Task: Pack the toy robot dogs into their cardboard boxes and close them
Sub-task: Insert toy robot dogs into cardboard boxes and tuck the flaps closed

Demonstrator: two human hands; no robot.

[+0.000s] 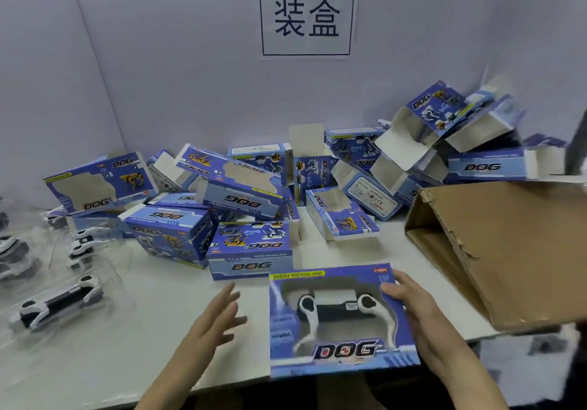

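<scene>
A blue "DOG" box (pixel 340 355) lies window-up at the table's front edge, with a black and white toy robot dog (pixel 336 309) showing through its window. My right hand (pixel 413 311) grips the box's right side, thumb on top. My left hand (pixel 216 317) hovers open just left of the box, fingers spread, touching nothing. Several more robot dogs in clear plastic trays (pixel 60 305) lie at the left. A heap of empty blue boxes (pixel 254 193), many with open flaps, fills the back of the table.
A big brown shipping carton (pixel 508 251) lies on its side at the right, its mouth facing left. A white wall with a printed sign (pixel 306 16) stands behind. The white table (pixel 127 362) shows bare surface at the front left.
</scene>
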